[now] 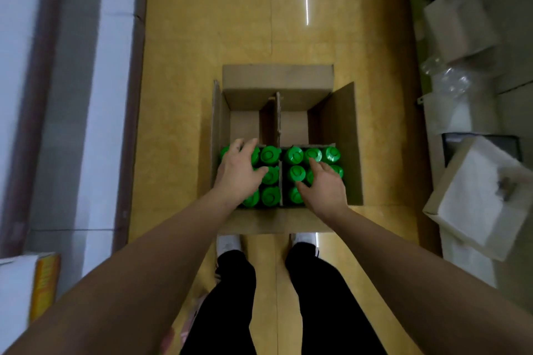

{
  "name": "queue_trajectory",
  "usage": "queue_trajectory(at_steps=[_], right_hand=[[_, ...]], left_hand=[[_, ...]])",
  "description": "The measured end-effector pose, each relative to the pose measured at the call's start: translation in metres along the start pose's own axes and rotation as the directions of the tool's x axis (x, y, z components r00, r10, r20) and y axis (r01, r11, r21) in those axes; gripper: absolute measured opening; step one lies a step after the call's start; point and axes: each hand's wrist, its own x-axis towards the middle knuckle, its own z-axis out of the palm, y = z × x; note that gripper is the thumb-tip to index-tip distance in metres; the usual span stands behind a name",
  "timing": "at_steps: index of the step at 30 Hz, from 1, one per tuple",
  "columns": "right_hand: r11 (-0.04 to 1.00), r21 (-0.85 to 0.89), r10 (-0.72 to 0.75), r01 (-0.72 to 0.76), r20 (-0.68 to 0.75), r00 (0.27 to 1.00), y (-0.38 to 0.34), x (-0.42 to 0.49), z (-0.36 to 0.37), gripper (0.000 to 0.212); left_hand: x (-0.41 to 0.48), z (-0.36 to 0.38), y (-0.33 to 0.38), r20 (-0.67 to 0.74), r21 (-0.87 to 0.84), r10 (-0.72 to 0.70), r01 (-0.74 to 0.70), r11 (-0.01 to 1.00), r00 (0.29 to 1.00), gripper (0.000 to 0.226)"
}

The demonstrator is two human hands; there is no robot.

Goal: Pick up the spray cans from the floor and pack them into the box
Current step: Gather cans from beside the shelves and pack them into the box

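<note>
The cardboard box (340,153) sits on the floor (202,66) just ahead of the person's shoes (227,243). A cross divider (277,118) splits it into four compartments. Spray cans (270,154) stand upright, side by side, in the two near compartments. The left hand (239,173) lies over the near-left cans, the right hand (324,184) over the near-right ones. Cartons (458,26) stand well to the box's right.

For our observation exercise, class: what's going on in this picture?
A person stands over an open cardboard box on the floor, both hands spread over green-capped spray cans standing upright inside. The left hand is over the near left compartment, the right hand over the near right one. The two far compartments hold no cans.
</note>
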Motion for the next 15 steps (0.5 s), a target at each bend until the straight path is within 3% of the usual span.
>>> queue_trajectory(at_steps=[8, 15], right_hand=[[0.988, -0.021, -0.154, 0.153, -0.203, 0.967, -0.095, -0.04, -0.199, 0.077], [0.949, -0.159, -0.316, 0.274, -0.528, 0.788, -0.189, -0.1, -0.405, 0.081]], left_hand=[[-0.048, -0.185, 0.136, -0.07, 0.183, 0.261, -0.245, 0.952, 0.963, 0.083], [-0.108, -0.389, 0.266, -0.372, 0.349, 0.502, -0.383, 0.855, 0.781, 0.08]])
